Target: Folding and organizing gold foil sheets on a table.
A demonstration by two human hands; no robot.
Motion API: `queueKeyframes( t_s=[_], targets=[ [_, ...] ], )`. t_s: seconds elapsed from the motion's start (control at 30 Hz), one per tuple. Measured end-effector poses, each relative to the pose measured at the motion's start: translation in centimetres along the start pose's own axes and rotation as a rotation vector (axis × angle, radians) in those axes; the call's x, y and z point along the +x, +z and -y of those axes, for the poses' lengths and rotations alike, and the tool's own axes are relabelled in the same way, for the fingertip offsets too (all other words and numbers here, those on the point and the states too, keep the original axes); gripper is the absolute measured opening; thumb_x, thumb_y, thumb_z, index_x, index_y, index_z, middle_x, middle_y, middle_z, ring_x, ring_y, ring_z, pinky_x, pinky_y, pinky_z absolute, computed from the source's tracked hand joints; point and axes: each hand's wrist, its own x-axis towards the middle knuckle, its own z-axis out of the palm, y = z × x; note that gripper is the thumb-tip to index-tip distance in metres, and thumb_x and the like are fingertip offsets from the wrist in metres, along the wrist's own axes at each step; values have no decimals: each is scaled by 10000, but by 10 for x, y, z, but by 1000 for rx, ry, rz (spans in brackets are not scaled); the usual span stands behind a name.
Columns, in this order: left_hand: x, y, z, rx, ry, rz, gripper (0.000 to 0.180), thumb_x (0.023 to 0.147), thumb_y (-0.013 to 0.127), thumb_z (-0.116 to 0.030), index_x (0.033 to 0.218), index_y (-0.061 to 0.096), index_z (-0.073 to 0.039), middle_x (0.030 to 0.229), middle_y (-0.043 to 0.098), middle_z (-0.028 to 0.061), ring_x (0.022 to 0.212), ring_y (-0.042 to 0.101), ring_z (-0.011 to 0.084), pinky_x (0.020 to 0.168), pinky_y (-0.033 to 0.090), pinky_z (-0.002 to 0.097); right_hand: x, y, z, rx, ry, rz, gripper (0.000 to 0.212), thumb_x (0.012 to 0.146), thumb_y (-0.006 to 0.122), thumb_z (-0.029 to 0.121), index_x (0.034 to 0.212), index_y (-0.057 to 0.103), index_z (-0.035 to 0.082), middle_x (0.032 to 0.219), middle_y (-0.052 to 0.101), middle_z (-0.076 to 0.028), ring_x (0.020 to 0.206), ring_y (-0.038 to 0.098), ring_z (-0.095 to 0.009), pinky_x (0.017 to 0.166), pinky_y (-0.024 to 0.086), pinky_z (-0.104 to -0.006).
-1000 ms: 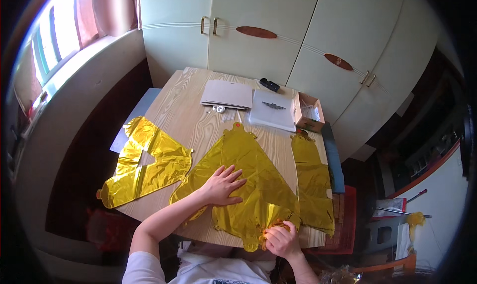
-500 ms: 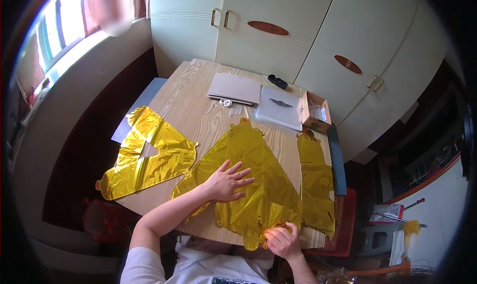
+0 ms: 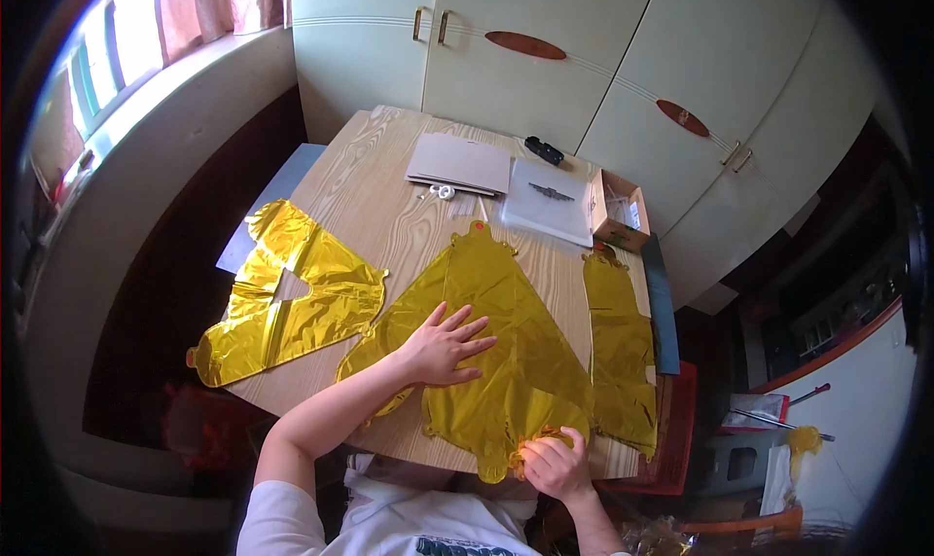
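Note:
A flat, uninflated gold foil balloon lies in the middle of the wooden table, with a tabbed point at the far end. My left hand rests palm down on it, fingers spread. At the near right corner of the same balloon, my right hand is closed on bunched, crumpled foil. A second gold foil balloon, creased and with a gap in its middle, lies to the left, partly over the table edge. To the right is a third, narrower gold foil balloon.
Toward the back of the table are a stack of grey boards, white earphones, a clear plastic sheet pack, a black object and a small open box. Cabinets stand behind; a red crate is at the right.
The view has shifted slightly, so the table sits a little higher in it. Both hands keep nearly the same places on the middle foil balloon.

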Motion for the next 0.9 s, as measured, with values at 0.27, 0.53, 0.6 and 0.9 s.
queueKeyframes(
  t_s=[0.27,0.53,0.6,0.9],
  targets=[
    [-1,-2,1,-27,9,-27,656,910,466,-585,1472,399,-253,1543,340,90,1441,250,362,1146,157,611,3,-2,1,19,10,7,195,769,687,197,957,676,143,989,662,33,942,622,-120,980,375,-452],
    [-1,-2,0,-22,5,-16,651,910,474,-577,1469,403,-252,1543,339,87,1439,255,361,1144,161,613,1,0,-1,44,15,14,195,771,697,235,939,683,138,982,673,27,939,627,-126,983,385,-439],
    [-1,-3,0,-19,6,-20,652,909,474,-577,1468,404,-249,1541,343,87,1435,262,360,1143,165,613,7,-10,1,142,49,53,216,773,707,279,939,687,143,973,681,26,942,635,-127,995,380,-453],
    [-1,-2,0,-5,4,-11,670,905,454,-599,1472,396,-247,1539,340,100,1438,251,365,1149,157,612,89,-15,-82,132,329,168,328,863,666,332,1094,662,99,1104,671,-73,1080,600,-231,1035,339,-437]
  ],
)
